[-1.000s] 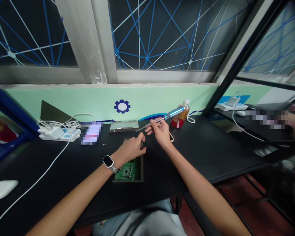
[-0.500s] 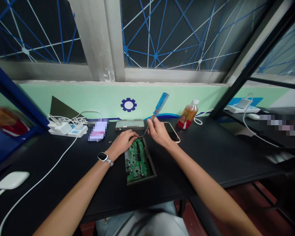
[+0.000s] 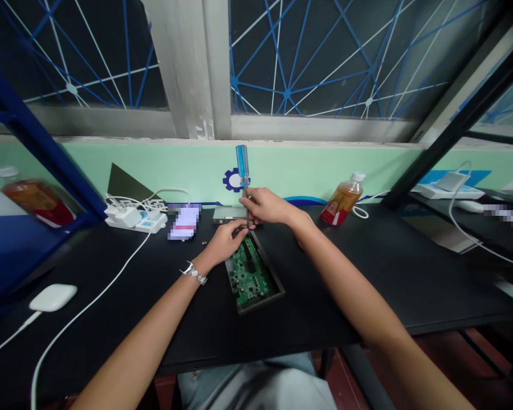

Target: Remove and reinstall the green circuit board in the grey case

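My right hand (image 3: 265,205) is pinching the screwdriver (image 3: 241,162); my half-curled left hand (image 3: 223,242), hold unclear, is perhaps bracing the case (image 3: 263,303) at its far edge.

On the black desk (image 3: 214,336), a white power strip (image 3: 154,222) carrying plugs lies beside a blurred, lit screen (image 3: 185,222). A white, rounded, corded device (image 3: 53,298) lies nearer. Rightward stands a capped drink bottle (image 3: 341,202).
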Available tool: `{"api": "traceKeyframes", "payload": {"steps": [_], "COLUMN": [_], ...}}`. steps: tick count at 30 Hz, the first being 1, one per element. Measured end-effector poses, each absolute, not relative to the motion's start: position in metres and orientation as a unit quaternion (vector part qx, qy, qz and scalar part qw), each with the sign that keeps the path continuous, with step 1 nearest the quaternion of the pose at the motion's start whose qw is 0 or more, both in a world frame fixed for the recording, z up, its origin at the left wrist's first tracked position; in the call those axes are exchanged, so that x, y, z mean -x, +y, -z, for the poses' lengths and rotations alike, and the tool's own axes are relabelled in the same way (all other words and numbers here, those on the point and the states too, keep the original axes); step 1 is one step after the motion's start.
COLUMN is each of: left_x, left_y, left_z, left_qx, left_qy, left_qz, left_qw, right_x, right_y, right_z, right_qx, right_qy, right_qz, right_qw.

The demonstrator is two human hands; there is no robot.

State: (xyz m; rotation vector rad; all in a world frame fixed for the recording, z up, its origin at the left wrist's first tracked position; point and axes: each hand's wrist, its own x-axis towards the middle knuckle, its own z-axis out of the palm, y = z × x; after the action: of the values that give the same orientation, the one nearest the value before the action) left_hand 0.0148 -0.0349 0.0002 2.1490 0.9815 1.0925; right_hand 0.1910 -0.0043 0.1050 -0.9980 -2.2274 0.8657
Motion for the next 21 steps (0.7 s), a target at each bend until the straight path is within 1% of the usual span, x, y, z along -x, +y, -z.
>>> {"api": "traceKeyframes", "payload": {"steps": [3, 5, 12, 21], "left_x": [-0.019, -0.02, -0.016, -0.017], "left_y": [-0.038, -0.039, -0.033, -0.034], "left_z": [-0.001, 0.0, 0.006, 0.005], "left_qx": [-0.773, -0.768, -0.777, -0.781], "left_qy": [0.364, 0.366, 0.421, 0.423], "left_qz": [-0.426, -0.433, -0.418, -0.408], "left_qw": [0.296, 0.296, 0.21, 0.211], "right_x": [-0.195, -0.197, -0.201, -0.203], "right_y": [-0.012, -0.013, -0.005, -0.004], "right_z": [-0.103, -0.1, -0.091, -0.09], "right_qx": [0.375, 0.372, 0.364, 0.362], "right_qy": [-0.839, -0.843, -0.839, -0.837], "right_qz": [-0.313, -0.313, -0.342, -0.352], "right_qw": [0.241, 0.231, 0.215, 0.214]}}
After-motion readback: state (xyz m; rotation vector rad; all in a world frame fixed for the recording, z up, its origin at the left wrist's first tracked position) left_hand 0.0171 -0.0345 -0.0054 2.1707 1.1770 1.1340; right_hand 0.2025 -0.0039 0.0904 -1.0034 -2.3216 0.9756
